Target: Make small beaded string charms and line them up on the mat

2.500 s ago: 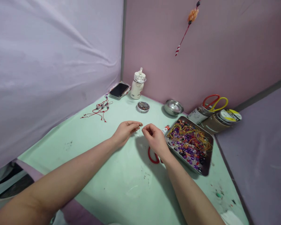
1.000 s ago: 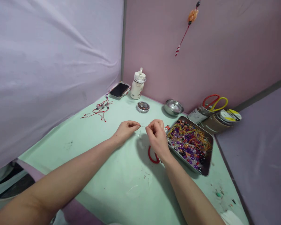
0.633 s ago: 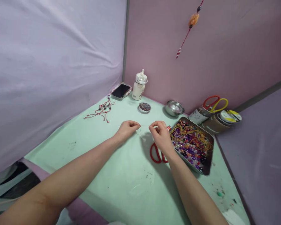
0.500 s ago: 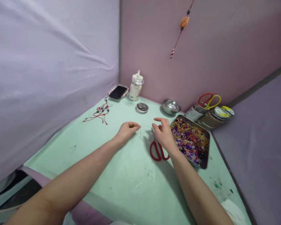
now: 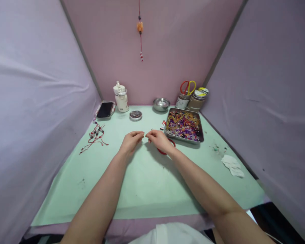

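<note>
My left hand and my right hand meet over the middle of the green table mat, fingertips pinched and nearly touching. Both pinch a very thin thread that is barely visible between them. Red-handled scissors lie on the mat, mostly hidden under my right hand. A metal tray of purple beads and yellow cords stands just right of that hand.
Red beaded cords lie at the left. Along the back stand a phone, a white bottle, a round tin, a steel bowl and jars holding scissors. A crumpled tissue lies right. A charm hangs above.
The head camera has swung right, so the whole table is centred. My hands, which had drawn the thread apart, have come back together with fingertips nearly touching.
</note>
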`<state>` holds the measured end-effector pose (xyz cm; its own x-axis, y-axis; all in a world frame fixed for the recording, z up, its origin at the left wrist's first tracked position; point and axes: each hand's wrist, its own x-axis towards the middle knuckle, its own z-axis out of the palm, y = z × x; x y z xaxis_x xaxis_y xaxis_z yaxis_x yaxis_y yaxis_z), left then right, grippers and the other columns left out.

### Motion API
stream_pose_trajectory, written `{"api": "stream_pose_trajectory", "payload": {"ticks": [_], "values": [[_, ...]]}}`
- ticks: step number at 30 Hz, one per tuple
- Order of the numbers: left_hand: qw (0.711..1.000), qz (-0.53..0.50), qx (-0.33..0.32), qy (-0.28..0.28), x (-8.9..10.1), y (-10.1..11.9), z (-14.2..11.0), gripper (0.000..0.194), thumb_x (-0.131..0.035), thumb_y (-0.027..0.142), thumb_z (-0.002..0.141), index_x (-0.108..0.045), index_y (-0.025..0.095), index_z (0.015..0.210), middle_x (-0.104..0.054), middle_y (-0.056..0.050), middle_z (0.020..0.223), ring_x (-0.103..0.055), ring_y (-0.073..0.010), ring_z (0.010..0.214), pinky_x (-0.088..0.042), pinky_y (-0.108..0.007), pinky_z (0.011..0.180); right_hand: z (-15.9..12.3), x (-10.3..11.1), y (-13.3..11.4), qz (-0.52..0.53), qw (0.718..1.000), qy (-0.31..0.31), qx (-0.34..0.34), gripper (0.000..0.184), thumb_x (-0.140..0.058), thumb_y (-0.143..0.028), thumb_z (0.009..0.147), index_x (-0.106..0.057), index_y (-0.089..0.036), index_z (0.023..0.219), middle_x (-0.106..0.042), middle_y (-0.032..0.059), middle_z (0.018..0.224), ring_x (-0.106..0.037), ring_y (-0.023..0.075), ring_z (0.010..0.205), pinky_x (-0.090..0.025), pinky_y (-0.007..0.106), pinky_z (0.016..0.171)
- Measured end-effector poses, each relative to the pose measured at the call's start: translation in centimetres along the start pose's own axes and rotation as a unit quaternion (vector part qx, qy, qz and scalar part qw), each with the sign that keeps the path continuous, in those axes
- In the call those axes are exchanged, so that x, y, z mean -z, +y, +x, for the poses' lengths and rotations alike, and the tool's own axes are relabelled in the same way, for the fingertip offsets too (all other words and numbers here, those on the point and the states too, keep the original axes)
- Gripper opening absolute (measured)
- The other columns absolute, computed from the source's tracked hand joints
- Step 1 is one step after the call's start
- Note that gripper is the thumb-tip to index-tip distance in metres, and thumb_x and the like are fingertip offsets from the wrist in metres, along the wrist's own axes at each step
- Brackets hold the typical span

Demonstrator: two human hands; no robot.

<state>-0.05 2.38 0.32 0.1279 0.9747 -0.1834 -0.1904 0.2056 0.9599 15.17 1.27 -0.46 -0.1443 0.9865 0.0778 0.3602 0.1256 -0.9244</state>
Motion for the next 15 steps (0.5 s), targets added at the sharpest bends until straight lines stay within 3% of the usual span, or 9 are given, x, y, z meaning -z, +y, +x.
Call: {"api": "stream_pose_trajectory", "payload": {"ticks": [2,9,15], "values": [[0.998,-0.06,0.022,-0.018,0.0,0.2,0.1,0.017,-0.074,0.024,0.067,-0.067,0.013,0.078,-0.064,-0.003,0.072,-0.06,-0.0118,0.075,-0.047,-0.026,0.082,-0.2,0.1,0.1,0.022,0.999,0.027,0.0,0.023,-0.051,-0.033,0.081,-0.063,-0.016,0.072,-0.06,-0.0009,0.059,-0.044,0.01,0.052,-0.034,0.023,0.054],[0.984,-0.158,0.068,-0.037,0.6,0.2,0.7,0.012,-0.06,0.017,0.083,-0.064,0.011,0.075,-0.067,-0.01,0.084,-0.066,-0.0142,0.09,-0.049,-0.024,0.089,-0.8,-0.7,1.2,0.074,0.994,0.078,-0.023,0.024,-0.052,-0.038,0.078,-0.062,-0.016,0.076,-0.058,-0.0014,0.06,-0.042,0.0098,0.049,-0.032,0.022,0.049],[0.992,-0.105,0.036,-0.053,0.8,-0.2,0.9,0.007,-0.06,0.007,0.08,-0.066,0.01,0.082,-0.069,-0.012,0.093,-0.065,-0.0148,0.096,-0.049,-0.023,0.09,-1.0,-0.9,1.8,0.073,0.993,0.095,-0.018,0.024,-0.052,-0.037,0.078,-0.063,-0.015,0.078,-0.059,-0.0006,0.061,-0.042,0.0093,0.048,-0.032,0.021,0.048]]}}
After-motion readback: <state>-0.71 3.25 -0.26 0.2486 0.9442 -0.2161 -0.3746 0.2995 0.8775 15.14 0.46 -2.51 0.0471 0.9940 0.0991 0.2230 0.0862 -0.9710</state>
